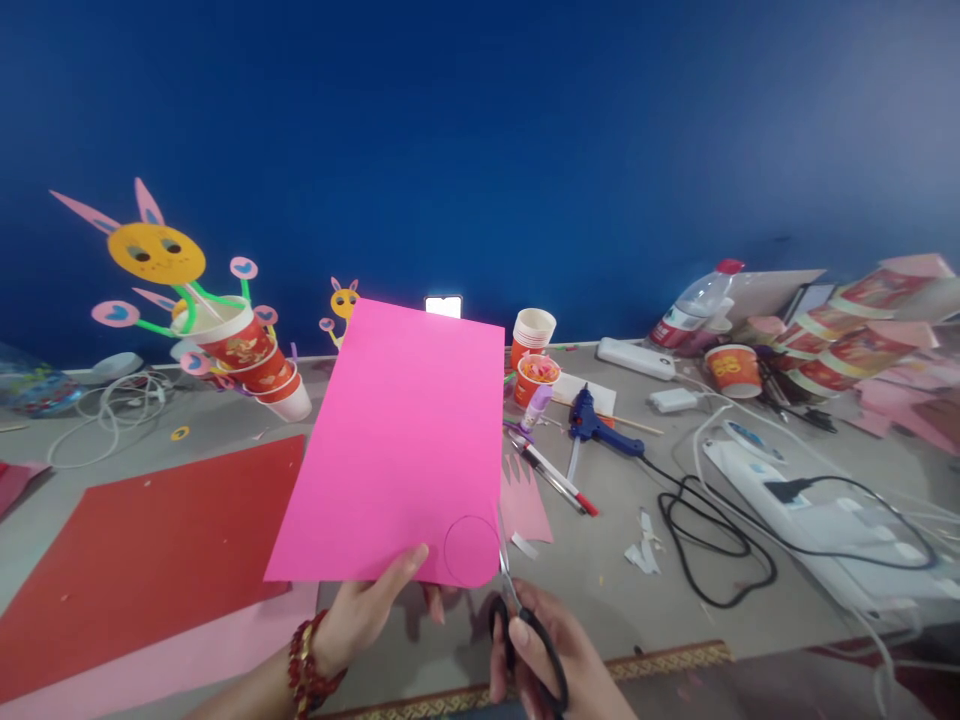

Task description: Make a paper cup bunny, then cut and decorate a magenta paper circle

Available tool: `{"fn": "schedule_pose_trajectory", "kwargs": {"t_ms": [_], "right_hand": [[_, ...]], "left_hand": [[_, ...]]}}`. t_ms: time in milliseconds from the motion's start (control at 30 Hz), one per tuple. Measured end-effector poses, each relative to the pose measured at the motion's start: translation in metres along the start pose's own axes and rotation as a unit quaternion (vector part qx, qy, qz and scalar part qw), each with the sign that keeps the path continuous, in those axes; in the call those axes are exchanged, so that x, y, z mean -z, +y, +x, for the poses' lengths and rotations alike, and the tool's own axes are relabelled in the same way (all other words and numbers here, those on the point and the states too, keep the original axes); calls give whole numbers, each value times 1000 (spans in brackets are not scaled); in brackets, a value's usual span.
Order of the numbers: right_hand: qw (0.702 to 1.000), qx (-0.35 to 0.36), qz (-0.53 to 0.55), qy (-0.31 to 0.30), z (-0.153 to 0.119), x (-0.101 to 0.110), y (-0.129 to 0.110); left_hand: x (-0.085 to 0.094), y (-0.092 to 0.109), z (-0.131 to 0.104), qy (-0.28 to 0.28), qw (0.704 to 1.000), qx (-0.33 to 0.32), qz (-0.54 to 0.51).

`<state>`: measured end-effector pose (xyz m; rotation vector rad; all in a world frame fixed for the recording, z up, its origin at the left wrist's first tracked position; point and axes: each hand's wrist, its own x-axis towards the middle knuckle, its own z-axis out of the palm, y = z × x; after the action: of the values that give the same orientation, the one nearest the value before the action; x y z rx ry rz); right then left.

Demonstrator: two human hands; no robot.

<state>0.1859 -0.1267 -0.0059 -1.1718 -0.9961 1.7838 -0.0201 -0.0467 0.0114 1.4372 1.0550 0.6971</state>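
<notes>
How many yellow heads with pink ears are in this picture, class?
3: a large head at far left, a mostly hidden head just below it, and a small head beyond the pink sheet. More may be hidden.

We are viewing a deep-blue wall (480, 150) across the upper frame, paler at upper right, and a grey tabletop (585, 572) below.
</notes>
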Motion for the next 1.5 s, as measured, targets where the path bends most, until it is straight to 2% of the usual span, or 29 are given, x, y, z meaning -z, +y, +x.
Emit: {"fn": "schedule_pose_trajectory", "kwargs": {"t_ms": [267,567,967,1100,1267,1500], "right_hand": [[1000,0,-7,-7,2,4,5],[1000,-11,-5,12,4,3,9],[1000,11,-25,9,4,8,12],[999,12,-29,7,4,9,13],[1000,12,-27,4,5,9,13],[999,16,-31,6,3,9,11]], "left_hand": [[0,3,0,-23,1000,-7,-15],[0,1,0,-36,999,-14,-24],[3,-5,-1,-18,999,-25,-8],[3,-3,0,-40,999,-24,-14],[3,0,1,-32,999,-29,-8],[3,-2,2,-58,997,-47,-35]]}}
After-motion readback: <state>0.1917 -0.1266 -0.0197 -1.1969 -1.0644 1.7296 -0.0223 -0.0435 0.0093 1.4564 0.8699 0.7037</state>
